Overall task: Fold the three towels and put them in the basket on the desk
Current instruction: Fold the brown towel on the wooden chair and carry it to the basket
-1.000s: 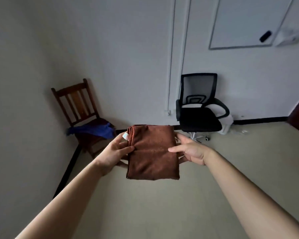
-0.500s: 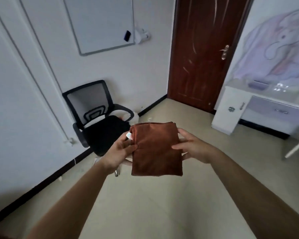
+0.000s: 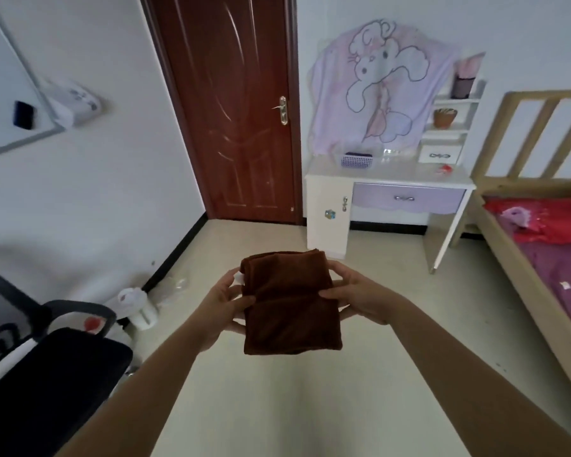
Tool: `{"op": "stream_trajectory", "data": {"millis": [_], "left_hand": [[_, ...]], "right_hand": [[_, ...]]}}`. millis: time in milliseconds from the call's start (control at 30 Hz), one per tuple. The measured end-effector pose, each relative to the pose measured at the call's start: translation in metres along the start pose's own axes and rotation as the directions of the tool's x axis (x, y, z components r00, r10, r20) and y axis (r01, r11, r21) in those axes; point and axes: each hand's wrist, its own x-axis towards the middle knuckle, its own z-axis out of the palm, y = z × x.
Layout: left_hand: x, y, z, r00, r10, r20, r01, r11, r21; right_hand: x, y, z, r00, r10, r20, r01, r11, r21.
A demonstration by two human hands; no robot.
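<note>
A folded brown towel (image 3: 289, 301) is held flat in front of me, above the floor. My left hand (image 3: 225, 300) grips its left edge, thumb on top and fingers underneath. My right hand (image 3: 355, 296) grips its right edge the same way. A small purple basket (image 3: 356, 159) stands on the white desk (image 3: 389, 175) across the room, well beyond the towel. No other towels are visible here.
A dark red door (image 3: 231, 107) is shut to the left of the desk. A black office chair (image 3: 43, 374) stands at the lower left, with a white bin (image 3: 139, 308) by the wall. A wooden bed (image 3: 541, 245) runs along the right. Bare floor lies between me and the desk.
My view has swung right, from the chairs in the corner past the door to the desk and bed. Both hands still hold the folded towel the same way.
</note>
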Motion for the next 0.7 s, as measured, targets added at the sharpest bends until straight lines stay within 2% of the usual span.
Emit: {"op": "stream_trajectory", "data": {"millis": [133,333,500,700], "left_hand": [[0.09,0.029,0.003,1.0,-0.013,0.026,0.012,1.0,0.015],[0.245,0.05,0.003,0.99,-0.012,0.139,0.009,1.0,0.027],[0.396,0.074,0.003,0.968,0.052,0.246,-0.061,0.998,0.028],[0.557,0.125,0.029,0.921,0.042,0.388,-0.068,0.996,0.054]], "right_hand": [[0.053,-0.021,-0.057,0.999,-0.001,-0.046,0.002,1.0,0.028],[0.152,-0.037,-0.146,0.995,-0.003,-0.104,0.006,0.999,0.035],[0.242,-0.065,-0.224,0.973,-0.036,-0.228,0.041,0.999,0.016],[0.305,-0.106,-0.319,0.926,-0.035,-0.377,0.061,0.997,0.057]]}}
